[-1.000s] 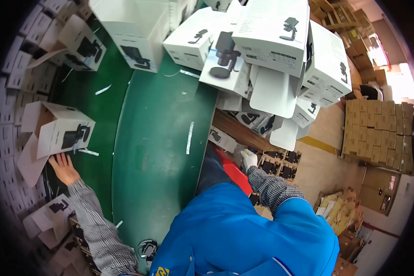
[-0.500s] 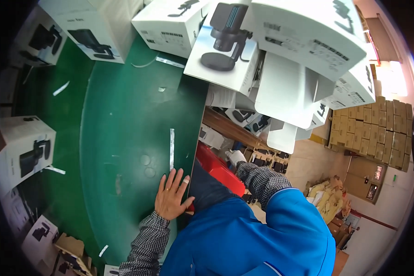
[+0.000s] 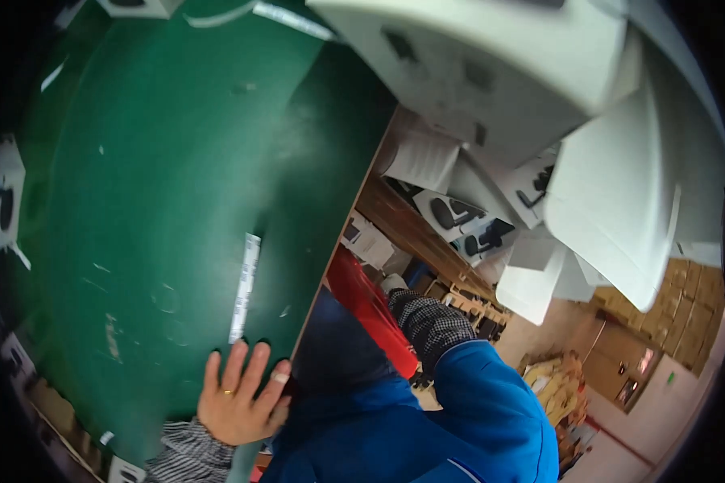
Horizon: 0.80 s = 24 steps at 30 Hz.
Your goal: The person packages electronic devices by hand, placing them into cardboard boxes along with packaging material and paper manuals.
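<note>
At the near edge of the green desk [image 3: 137,177] the left hand [image 3: 238,394] is lying flat with its fingers spread, palm down on the surface and grasping nothing, a ring showing on one finger and a small plaster on another. Just above its fingertips a thin white strip [image 3: 245,286] is lying flat on the green top, apart from the hand but near it. That strip is looking light, thin and limp, probably paper or tape, so it would likely need lifting by one end with the fingertips or a nail slipped under its edge, since it is lying flush and would slide or curl easily. The right hand [image 3: 391,283] is reaching down past the desk edge beside a red thing [image 3: 362,302]; only a pale bit of it is showing above the checked sleeve [image 3: 427,322], so whether it is released or clenched I cannot tell. Above, white cartons [image 3: 491,72] printed with dark product pictures are looming close and blurred, and brown cardboard boxes [image 3: 693,314] are standing stacked at the far right
</note>
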Each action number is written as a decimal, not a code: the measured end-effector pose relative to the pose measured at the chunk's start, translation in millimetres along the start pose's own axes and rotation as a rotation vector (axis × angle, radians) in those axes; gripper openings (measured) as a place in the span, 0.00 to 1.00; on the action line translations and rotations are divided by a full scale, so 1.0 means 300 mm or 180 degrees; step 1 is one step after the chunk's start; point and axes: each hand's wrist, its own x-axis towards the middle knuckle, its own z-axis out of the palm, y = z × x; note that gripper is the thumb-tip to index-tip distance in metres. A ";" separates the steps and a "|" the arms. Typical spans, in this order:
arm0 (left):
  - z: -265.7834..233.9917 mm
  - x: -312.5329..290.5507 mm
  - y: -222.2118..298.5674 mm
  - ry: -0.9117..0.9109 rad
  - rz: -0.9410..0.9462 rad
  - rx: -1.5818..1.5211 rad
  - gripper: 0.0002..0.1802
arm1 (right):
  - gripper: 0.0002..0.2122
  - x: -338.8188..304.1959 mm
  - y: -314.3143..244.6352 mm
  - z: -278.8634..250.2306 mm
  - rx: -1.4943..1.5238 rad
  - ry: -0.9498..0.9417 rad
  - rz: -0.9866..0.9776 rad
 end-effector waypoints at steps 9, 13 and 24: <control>0.061 -0.061 0.049 0.0747 -0.0382 0.0368 0.20 | 0.16 0.154 -0.046 -0.115 -0.0473 -0.0153 -0.0341; 0.072 -0.067 0.045 0.1058 -0.0408 0.0235 0.18 | 0.15 0.135 -0.141 -0.156 -0.0791 -0.0263 -0.0394; 0.126 -0.084 0.056 0.1509 -0.0078 0.0230 0.14 | 0.19 0.121 -0.062 -0.137 -0.0525 -0.0308 0.0006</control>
